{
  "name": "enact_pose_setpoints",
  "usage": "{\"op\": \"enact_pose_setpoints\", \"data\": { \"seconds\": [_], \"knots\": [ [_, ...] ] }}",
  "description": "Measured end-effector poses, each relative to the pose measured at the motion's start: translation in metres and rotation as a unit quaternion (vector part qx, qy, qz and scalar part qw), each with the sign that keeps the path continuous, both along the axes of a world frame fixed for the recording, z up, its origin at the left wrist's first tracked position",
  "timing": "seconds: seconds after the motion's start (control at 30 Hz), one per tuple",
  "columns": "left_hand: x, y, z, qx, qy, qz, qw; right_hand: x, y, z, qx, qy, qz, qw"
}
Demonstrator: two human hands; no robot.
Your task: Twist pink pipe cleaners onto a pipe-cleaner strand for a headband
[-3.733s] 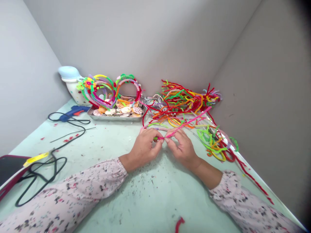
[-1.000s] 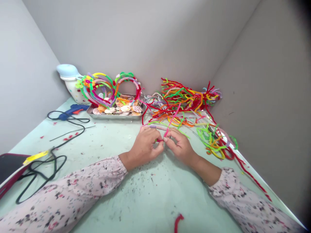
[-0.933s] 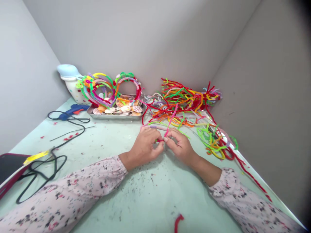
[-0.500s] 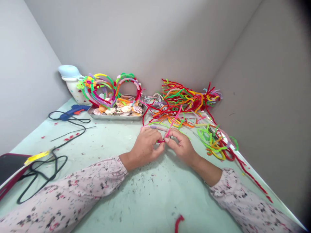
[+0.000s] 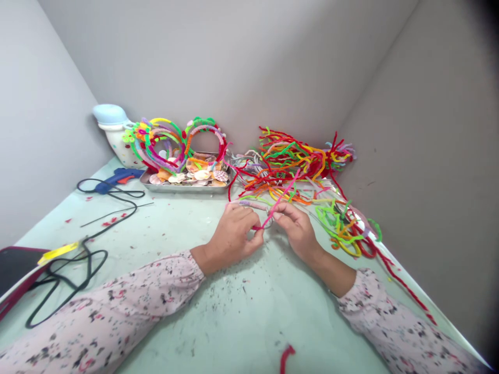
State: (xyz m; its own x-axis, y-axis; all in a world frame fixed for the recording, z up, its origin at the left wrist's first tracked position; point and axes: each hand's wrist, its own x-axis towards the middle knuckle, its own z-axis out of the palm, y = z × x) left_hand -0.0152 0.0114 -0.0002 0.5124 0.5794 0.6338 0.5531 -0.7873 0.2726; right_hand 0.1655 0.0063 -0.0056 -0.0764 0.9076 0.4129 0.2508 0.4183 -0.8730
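Well, both forearms reach inward in floral sleeves (image 5: 117,306), and the left hand (image 5: 233,235) and right hand (image 5: 295,229) nearly meet above the pale green counter (image 5: 241,322). The left fingers (image 5: 251,221) clench a thin pink pipe cleaner (image 5: 281,200), which rises between the hands; the right fingers (image 5: 278,212) curl against it, their grip unclear. A tangled heap of multicoloured pipe cleaners (image 5: 288,163) lies just beyond the fingers.

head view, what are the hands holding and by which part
A pink pipe cleaner: the left hand pinches its lower end, the right hand grips it further along, its upper end free.
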Motion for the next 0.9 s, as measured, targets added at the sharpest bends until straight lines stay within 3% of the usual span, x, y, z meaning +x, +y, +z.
{"op": "enact_pose_setpoints", "data": {
  "seconds": [0.63, 0.9],
  "knots": [
    [-0.0001, 0.0010, -0.0031, -0.002, 0.018, -0.013, 1.000, 0.0006, 0.0031, 0.0004, -0.021, 0.046, -0.013, 0.999],
    [-0.0004, 0.0017, -0.0036, 0.004, 0.018, -0.019, 1.000, 0.0015, 0.0024, -0.0014, -0.032, 0.044, 0.029, 0.998]
  ]
}}
